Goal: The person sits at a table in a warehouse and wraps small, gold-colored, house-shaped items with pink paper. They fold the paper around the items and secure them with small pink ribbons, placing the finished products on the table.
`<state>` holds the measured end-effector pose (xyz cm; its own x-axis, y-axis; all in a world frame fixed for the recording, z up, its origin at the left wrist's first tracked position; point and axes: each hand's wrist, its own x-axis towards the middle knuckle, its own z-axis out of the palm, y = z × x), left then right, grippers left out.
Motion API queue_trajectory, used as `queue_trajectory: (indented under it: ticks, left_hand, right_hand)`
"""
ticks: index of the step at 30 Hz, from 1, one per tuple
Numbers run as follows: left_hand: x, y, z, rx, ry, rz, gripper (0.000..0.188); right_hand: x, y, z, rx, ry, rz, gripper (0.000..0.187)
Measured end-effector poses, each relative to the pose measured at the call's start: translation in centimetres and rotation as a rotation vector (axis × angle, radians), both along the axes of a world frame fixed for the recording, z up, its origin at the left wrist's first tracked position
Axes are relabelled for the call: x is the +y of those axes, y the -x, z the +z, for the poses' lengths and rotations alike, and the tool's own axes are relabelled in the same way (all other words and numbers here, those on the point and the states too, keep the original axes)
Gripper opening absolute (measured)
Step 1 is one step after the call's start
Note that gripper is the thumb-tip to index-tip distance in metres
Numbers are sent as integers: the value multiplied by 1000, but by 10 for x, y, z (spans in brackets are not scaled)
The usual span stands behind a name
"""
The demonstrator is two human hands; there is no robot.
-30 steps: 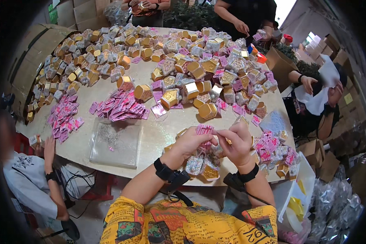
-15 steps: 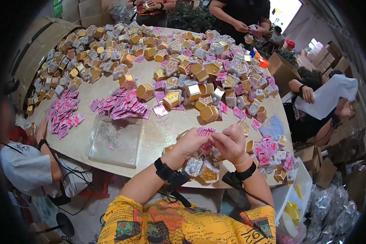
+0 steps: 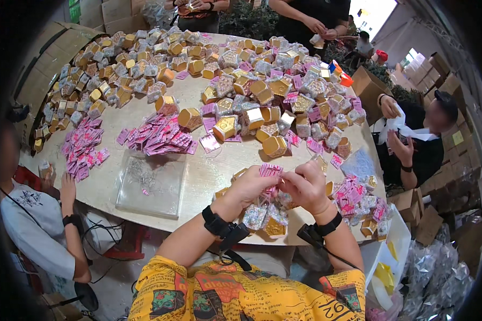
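Close to the table's front edge, my left hand (image 3: 245,188) is closed around a small stack of pink printed tags (image 3: 270,170), which stick up past its thumb. My right hand (image 3: 309,187) meets it from the right, fingertips pinched together beside the tags. Whatever lies in that pinch is too small to make out. Just below both hands sit a silver glittery ornament (image 3: 253,216) and a gold many-sided ornament (image 3: 276,227). More ornaments are partly hidden behind my hands.
A big heap of gold and silver ornaments (image 3: 262,91) covers the far table. Pink tag piles (image 3: 160,134) lie left of a clear shallow tray (image 3: 150,208) and behind it. At right are more tags (image 3: 351,195) and a white bin (image 3: 393,235). Co-workers stand around the table.
My hands stay nearly in place, the right still pinching beside the tags. The co-worker at right has drawn the white cloth inward; the one at left has leaned in, an ornament now showing in one hand.
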<state>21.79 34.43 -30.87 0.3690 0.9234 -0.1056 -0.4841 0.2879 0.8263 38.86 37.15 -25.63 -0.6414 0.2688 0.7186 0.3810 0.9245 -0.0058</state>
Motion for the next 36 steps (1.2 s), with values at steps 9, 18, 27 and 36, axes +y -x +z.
queue_trajectory:
  ticks: [9,18,27,36]
  left_hand:
    - [-5,-5,12,94,-49,39,13]
    - [-10,-19,26,549,-779,319,43]
    - [-11,-19,27,577,-611,160,35]
    - [-3,-16,18,786,-586,35,25]
  right_hand:
    - [-6,5,5,-27,-28,-76,19]
    - [-23,2,5,62,18,-154,18]
    - [-26,3,22,359,811,-94,12]
    - [-6,3,19,339,965,-86,8]
